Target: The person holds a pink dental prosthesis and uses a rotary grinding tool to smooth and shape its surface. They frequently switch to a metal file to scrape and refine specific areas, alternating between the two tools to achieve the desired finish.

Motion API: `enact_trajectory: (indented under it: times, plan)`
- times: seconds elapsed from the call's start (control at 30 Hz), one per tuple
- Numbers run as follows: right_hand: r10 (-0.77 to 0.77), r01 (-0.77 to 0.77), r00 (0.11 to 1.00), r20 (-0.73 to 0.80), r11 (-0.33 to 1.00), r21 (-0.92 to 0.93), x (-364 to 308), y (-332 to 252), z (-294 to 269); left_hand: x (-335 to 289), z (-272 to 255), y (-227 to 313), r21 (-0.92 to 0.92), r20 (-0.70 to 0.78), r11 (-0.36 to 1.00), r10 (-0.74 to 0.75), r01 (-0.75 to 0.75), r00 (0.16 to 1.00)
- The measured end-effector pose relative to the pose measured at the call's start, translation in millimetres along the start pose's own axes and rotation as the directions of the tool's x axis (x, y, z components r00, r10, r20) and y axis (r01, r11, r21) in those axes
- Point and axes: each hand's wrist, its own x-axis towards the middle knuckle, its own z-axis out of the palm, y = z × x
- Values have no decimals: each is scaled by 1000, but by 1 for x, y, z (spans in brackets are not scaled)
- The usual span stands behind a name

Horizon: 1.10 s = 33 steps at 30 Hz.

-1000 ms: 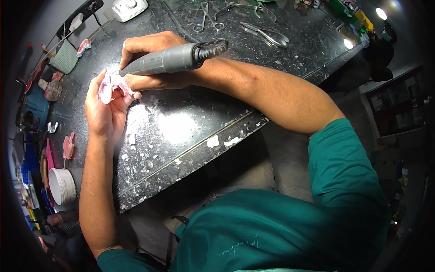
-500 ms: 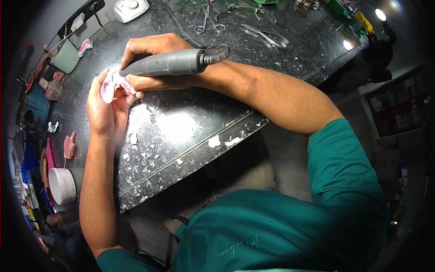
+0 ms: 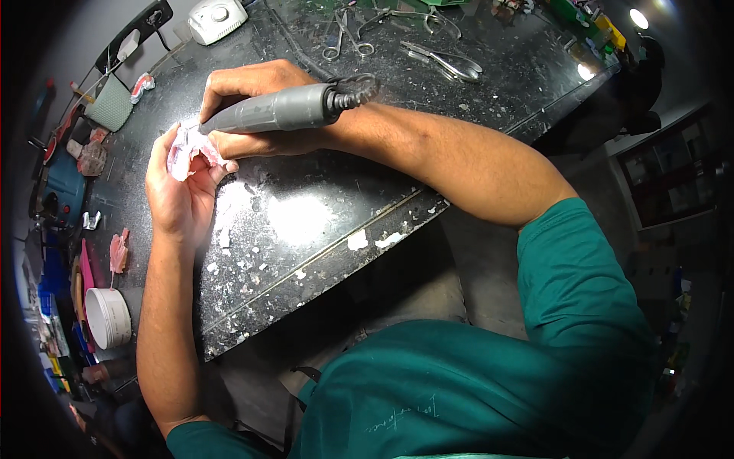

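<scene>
My left hand (image 3: 177, 203) has its fingers wrapped round a pink-and-white, arch-shaped dental plate (image 3: 180, 155), held up over the black bench. In my right hand (image 3: 264, 79) is a grey rotary handpiece (image 3: 279, 109), gripped like a pen, with a coiled cord at its rear end. The handpiece's nose points left and meets the upper edge of the plate; its tip is too small to make out. My right thumb and fingers lie close against the plate, near my left fingertips.
Scissors (image 3: 342, 40) and pliers (image 3: 443, 61) lie at the back of the bench (image 3: 306, 252). A white control box with a dial (image 3: 217, 21) stands far left. Leftward are a mesh cup (image 3: 112, 102), a pink scrap (image 3: 118, 251) and a white tub (image 3: 116, 320). White chips litter the front edge.
The handpiece and my right hand have shifted slightly left against the plate. Both hands keep their hold, and the whole view has moved a little.
</scene>
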Motion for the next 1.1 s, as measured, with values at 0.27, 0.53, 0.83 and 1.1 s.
enact_trajectory:
  times: [0.27,0.53,0.83,1.1]
  plan:
    - [32,-34,999,24,997,71,-1,-5,-5,-2,2,0,19,26,1000,15,-15,1000]
    - [-28,32,999,-33,993,116,2,-5,-4,-3,6,0,16,-23,996,85,-84,996]
    - [123,-45,926,-356,974,221,19,24,-34,0,14,39,698,310,475,473,-536,824]
    - [181,-82,949,-258,932,354,14,14,-31,2,2,29,74,89,980,177,-184,980]
